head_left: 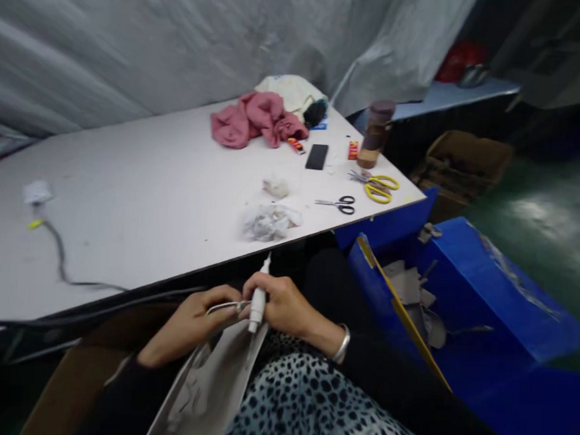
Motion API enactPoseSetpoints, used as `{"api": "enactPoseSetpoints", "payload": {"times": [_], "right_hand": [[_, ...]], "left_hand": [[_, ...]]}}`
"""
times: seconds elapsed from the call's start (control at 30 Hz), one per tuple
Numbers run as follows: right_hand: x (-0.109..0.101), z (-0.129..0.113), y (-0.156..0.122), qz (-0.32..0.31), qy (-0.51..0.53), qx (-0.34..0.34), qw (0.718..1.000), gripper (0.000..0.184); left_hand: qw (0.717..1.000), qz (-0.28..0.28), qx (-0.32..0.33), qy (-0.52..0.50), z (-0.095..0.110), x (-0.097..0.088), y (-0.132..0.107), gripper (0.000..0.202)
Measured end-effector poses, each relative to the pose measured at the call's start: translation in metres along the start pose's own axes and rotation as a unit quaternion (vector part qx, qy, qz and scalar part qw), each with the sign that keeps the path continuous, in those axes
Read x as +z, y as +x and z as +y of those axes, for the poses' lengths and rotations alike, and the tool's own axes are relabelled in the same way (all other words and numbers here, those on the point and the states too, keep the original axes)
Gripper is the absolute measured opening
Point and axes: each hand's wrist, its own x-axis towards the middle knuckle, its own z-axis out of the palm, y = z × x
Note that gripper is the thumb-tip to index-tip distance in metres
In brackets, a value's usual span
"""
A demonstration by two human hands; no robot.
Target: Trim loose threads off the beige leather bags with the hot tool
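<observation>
My right hand point(287, 306) is closed around a white tube point(257, 308) with a narrow pointed tip, held upright just below the table edge. Beside it, my left hand point(198, 319) pinches a thin white cord point(224, 304), and the fingers of both hands meet there. What the fingertips press together is too small to make out. Under the hands, an off-white open bag or sheet point(227, 377) lies across my lap, with small pale pieces inside.
The white table point(143, 193) bears crumpled plastic bags point(269, 223), black scissors point(340, 204), yellow-handled scissors point(379, 187), a phone point(317, 157), a jar point(376, 135) and a pink cloth point(255, 118). A cable point(60, 254) crosses its left side. At right stands a blue bin point(497, 282) holding scraps.
</observation>
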Motion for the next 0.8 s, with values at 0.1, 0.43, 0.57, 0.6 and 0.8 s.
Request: {"api": "enactPoseSetpoints", "payload": {"times": [0.1,0.43,0.57,0.6,0.8], "right_hand": [[0.009,0.001,0.0,0.024,0.002,0.032,0.999,0.012],[0.012,-0.01,0.01,0.014,-0.089,0.058,0.994,0.01],[0.013,-0.009,0.015,0.011,-0.105,0.066,0.992,0.009],[0.014,-0.008,0.015,0.013,-0.106,0.067,0.992,0.008],[0.019,0.002,0.018,0.076,-0.091,0.067,0.991,0.013]], "left_hand": [[0.994,-0.084,0.026,-0.058,-0.017,-0.006,0.004,0.031],[0.991,0.061,0.036,-0.116,-0.047,0.026,0.008,0.02],[0.981,0.092,0.033,-0.166,-0.056,0.026,0.011,0.017],[0.977,0.088,0.029,-0.194,-0.059,0.026,0.012,0.018],[0.933,0.111,0.009,-0.343,-0.062,0.047,0.022,0.022]]}}
